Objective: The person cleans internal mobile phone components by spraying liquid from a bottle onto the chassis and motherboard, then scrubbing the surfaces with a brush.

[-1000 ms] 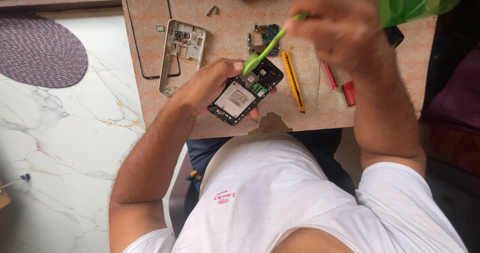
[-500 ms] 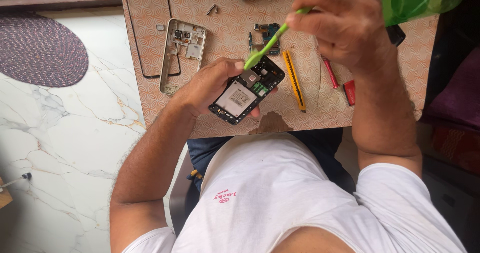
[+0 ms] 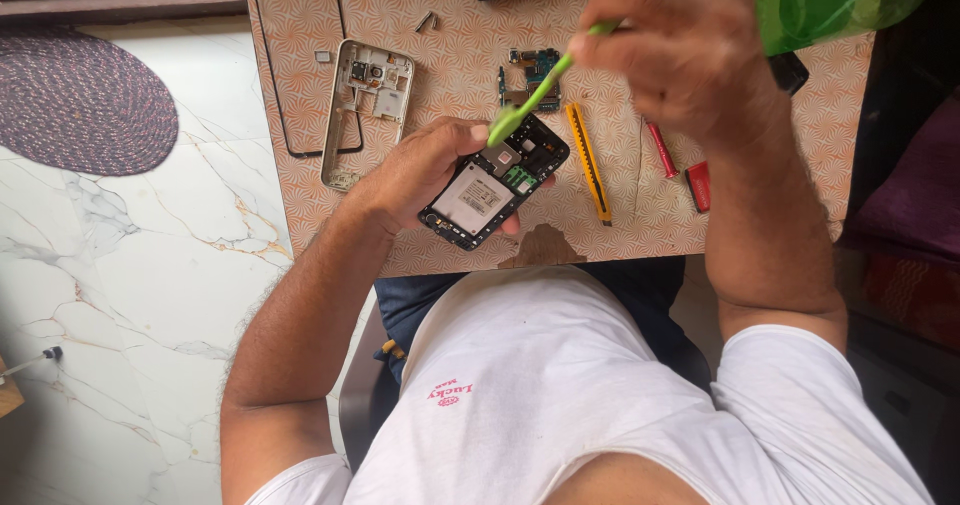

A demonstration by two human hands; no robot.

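My left hand (image 3: 425, 170) grips an opened black phone (image 3: 492, 191), its back off and the silver battery and circuit parts showing. It is held tilted just above the patterned table (image 3: 455, 25). My right hand (image 3: 675, 50) holds a green toothbrush (image 3: 535, 90) by the handle. The brush head rests on the phone's upper corner, beside my left thumb.
On the table lie a silver phone mid-frame (image 3: 365, 110), a black screen bezel (image 3: 300, 55), a small circuit board (image 3: 530, 70), a yellow utility knife (image 3: 588, 160), a red tool (image 3: 662, 150) and a red piece (image 3: 699, 186). A green bottle (image 3: 830, 0) stands at right. Marble floor and a purple rug (image 3: 80, 100) lie left.
My right hand has shifted slightly and the brush head has moved in small strokes over the phone's upper corner. My left hand and the phone stay in nearly the same place.
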